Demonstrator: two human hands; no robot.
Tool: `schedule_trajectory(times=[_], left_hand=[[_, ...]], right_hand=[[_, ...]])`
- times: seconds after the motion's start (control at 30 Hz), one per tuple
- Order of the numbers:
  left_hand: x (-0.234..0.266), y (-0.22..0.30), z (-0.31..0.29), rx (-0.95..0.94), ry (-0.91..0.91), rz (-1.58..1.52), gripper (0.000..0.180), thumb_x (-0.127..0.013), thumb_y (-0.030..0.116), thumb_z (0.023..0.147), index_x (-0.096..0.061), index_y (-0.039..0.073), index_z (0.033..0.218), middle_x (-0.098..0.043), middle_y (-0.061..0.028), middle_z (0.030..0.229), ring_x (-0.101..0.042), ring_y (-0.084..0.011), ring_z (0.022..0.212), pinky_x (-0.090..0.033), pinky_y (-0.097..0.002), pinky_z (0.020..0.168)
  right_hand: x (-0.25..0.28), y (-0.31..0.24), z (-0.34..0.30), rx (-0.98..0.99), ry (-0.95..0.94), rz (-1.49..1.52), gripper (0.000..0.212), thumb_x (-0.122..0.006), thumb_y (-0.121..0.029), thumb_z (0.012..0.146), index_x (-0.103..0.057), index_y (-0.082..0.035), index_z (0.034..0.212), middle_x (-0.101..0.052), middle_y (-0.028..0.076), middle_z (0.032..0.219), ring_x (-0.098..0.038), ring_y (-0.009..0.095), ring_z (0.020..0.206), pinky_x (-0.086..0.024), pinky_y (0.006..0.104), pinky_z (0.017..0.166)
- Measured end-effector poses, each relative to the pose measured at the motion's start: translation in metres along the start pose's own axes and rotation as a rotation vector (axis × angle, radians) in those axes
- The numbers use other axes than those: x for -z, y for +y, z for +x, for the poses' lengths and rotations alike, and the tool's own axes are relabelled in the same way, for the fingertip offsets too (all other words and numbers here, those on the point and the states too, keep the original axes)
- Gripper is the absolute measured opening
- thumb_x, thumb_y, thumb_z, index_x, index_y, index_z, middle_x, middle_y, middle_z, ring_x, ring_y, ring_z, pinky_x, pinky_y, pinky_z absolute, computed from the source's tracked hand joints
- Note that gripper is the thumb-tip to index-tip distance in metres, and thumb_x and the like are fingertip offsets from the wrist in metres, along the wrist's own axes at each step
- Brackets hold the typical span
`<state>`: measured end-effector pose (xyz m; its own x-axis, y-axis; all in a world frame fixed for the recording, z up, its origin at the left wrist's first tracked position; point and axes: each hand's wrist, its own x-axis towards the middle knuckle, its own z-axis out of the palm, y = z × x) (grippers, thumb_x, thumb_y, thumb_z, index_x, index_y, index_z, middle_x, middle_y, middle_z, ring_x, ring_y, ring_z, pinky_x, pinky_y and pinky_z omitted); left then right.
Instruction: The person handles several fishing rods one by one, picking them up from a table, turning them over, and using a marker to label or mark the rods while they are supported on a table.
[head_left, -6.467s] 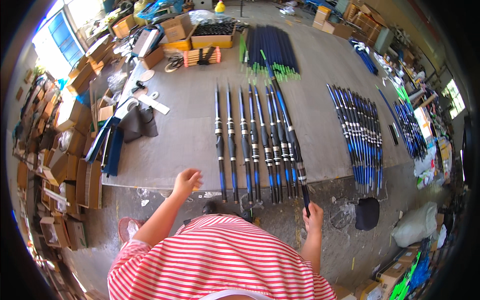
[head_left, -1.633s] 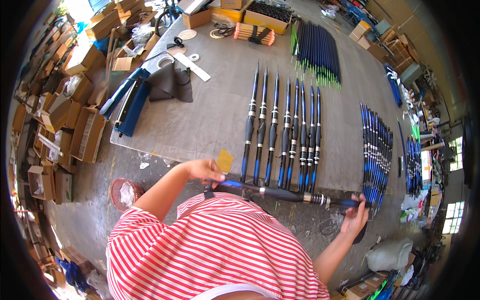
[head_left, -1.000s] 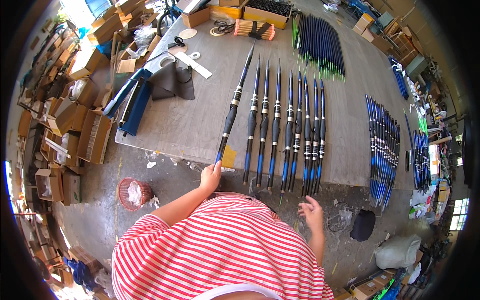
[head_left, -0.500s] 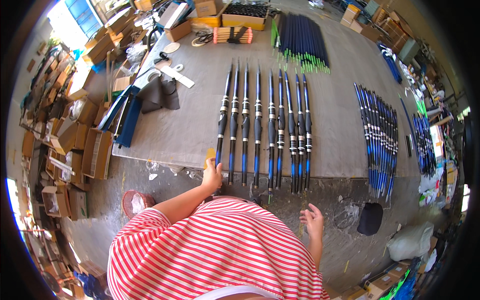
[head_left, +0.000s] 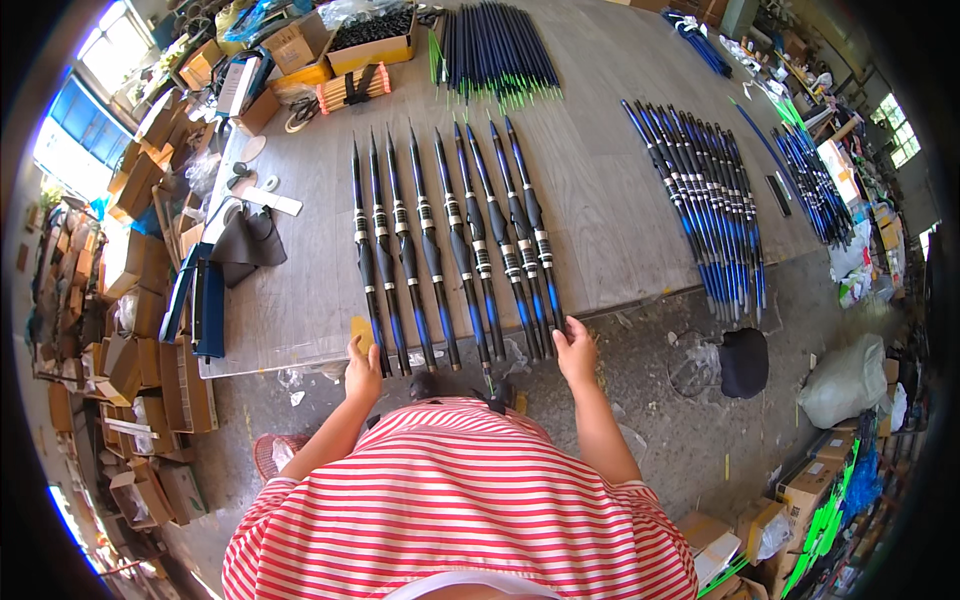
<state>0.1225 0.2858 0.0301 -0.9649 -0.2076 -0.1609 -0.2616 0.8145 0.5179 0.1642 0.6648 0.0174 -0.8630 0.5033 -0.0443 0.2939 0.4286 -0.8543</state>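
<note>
Several blue-and-black telescopic fishing rods [head_left: 404, 250] lie side by side on the grey table [head_left: 610, 240], their butt ends reaching past its front edge. At the left end of the row, my left hand [head_left: 362, 375] is beside the butt of the outermost rod, thumb and fingers apart. My right hand [head_left: 577, 355] is at the opposite end, fingers parted, touching or nearly touching the butt of the rightmost rod [head_left: 543, 245]. Neither hand is wrapped round a rod. A yellow patch [head_left: 361, 330] shows on the table edge by my left hand.
More rods [head_left: 705, 195] lie bunched on the right, with another bundle [head_left: 810, 180] beyond. Dark sticks with green ends [head_left: 497, 55] lie at the back. A black cloth [head_left: 248, 245] and blue case [head_left: 208, 310] are at left. A black-seated stool [head_left: 743, 362] stands right of me.
My right hand has come up from beside my body to the right end of the row. My left hand has loosened from the leftmost rod's butt. The view has shifted and turned.
</note>
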Motion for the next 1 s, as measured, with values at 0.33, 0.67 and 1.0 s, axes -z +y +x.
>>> schedule_trajectory(times=[0.33,0.67,1.0], left_hand=[[0.049,0.011,-0.017,-0.027,0.29,-0.406,0.023,-0.055,0.012,0.085,-0.05,0.005,0.106,-0.049,-0.0034,0.071,-0.046,-0.0112,0.059,-0.04,-0.0253,0.053],[0.104,0.117,0.043,-0.163,-0.14,-1.048,0.039,-0.048,0.019,0.09,-0.04,0.001,0.124,-0.055,-0.0116,0.102,-0.057,-0.0137,0.078,-0.048,-0.0251,0.066],[0.111,0.13,0.066,0.065,-0.573,-1.694,0.02,-0.043,0.016,0.092,-0.046,0.0,0.104,-0.056,-0.0178,0.106,-0.056,-0.0322,0.101,-0.048,-0.0392,0.087]], right_hand=[[-0.015,0.018,0.019,-0.395,0.135,0.689,0.025,-0.06,-0.03,0.084,-0.062,-0.005,0.081,-0.043,-0.005,0.051,-0.033,0.003,0.039,-0.021,0.0192,0.036],[0.089,0.004,-0.047,-0.157,-0.328,0.492,0.035,-0.057,-0.031,0.084,-0.061,0.004,0.084,-0.042,-0.001,0.048,-0.034,0.006,0.038,-0.023,0.0209,0.035],[0.118,-0.061,-0.064,-0.183,0.227,1.407,0.049,-0.054,-0.039,0.084,-0.053,0.004,0.108,-0.063,0.016,0.086,-0.056,0.012,0.051,-0.046,0.0174,0.043]])
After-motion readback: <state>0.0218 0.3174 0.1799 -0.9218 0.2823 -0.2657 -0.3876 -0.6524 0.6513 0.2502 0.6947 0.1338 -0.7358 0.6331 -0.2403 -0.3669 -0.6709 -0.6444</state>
